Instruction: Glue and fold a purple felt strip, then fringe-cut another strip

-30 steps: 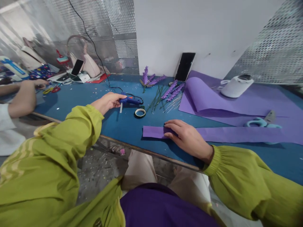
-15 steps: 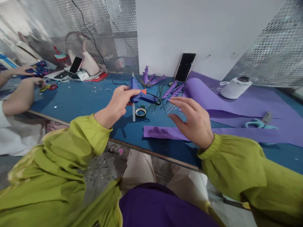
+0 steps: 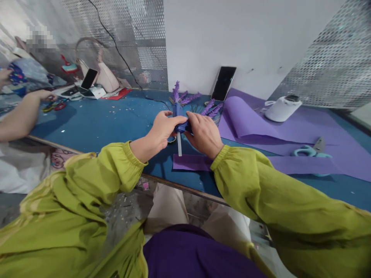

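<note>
A blue glue gun is held between both hands above the table, with a pale glue stick poking out of its back end. My left hand is closed around its body. Wrapped over the handle, my right hand hides most of it. Under my right wrist lies a purple strip, partly covered by the sleeve. Just behind the gun are purple lavender sprigs. A roll of tape is mostly hidden below my left hand.
Teal scissors and a white cloth-covered object rest on large purple sheets at right. A phone leans on the back wall. At left, another person's arm reaches beside small scissors.
My right hand has moved left and closed on the glue gun's handle. The gun has shifted right and toward me. The other person's far hand has drawn left.
</note>
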### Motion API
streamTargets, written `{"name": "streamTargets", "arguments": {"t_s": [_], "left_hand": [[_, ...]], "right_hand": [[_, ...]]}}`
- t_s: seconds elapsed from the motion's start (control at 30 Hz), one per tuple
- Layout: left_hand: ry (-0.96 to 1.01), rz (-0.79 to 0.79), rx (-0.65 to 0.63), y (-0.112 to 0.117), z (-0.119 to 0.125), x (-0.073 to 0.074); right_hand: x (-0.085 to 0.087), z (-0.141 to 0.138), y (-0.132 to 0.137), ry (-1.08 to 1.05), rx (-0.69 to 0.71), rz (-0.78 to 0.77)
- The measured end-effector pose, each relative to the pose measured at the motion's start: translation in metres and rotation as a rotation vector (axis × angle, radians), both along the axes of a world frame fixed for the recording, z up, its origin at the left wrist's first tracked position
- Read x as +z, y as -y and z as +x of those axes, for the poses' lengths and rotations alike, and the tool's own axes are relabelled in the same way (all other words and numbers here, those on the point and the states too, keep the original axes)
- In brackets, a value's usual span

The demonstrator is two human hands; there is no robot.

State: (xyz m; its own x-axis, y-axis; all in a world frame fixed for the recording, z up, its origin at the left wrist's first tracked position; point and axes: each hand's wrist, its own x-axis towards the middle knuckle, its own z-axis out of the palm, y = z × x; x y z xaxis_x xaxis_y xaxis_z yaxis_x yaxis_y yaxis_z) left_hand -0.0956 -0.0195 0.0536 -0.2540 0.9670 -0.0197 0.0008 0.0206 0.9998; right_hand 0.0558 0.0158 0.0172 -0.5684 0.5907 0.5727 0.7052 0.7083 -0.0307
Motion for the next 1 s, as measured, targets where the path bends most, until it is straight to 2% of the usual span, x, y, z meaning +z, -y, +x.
{"name": "streamTargets", "arguments": {"t_s": [0.13,0.37,0.47,0.53,0.6,0.7,0.77,0.87,1.0], "left_hand": [[0.014,0.016,-0.009,0.002,0.007,0.0],[0.061,-0.02,-0.083,0.004,0.017,0.004],[0.083,-0.018,-0.159,0.011,0.013,0.005],[0.027,0.018,-0.172,0.022,0.005,0.001],[-0.229,0.112,-0.118,0.039,-0.004,-0.011],[-0.83,0.404,-0.198,0.072,-0.015,-0.04],[-1.054,0.556,-0.209,0.091,-0.02,-0.06],[-1.222,0.665,-0.184,0.109,-0.021,-0.082],[-1.264,0.728,-0.126,0.112,-0.019,-0.094]], "right_hand": [[0.003,0.0,0.0,-0.003,-0.038,-0.038],[0.023,0.005,0.014,-0.068,-0.041,-0.105],[0.019,0.011,0.006,-0.171,-0.026,-0.208],[0.012,0.018,-0.005,-0.269,-0.007,-0.298],[0.006,0.025,-0.014,-0.371,0.024,-0.394],[0.003,0.035,-0.018,-0.47,0.112,-0.546],[0.007,0.041,-0.013,-0.481,0.183,-0.649],[0.015,0.051,-0.005,-0.472,0.305,-0.84],[0.019,0.064,-0.003,-0.429,0.379,-1.088]]}}
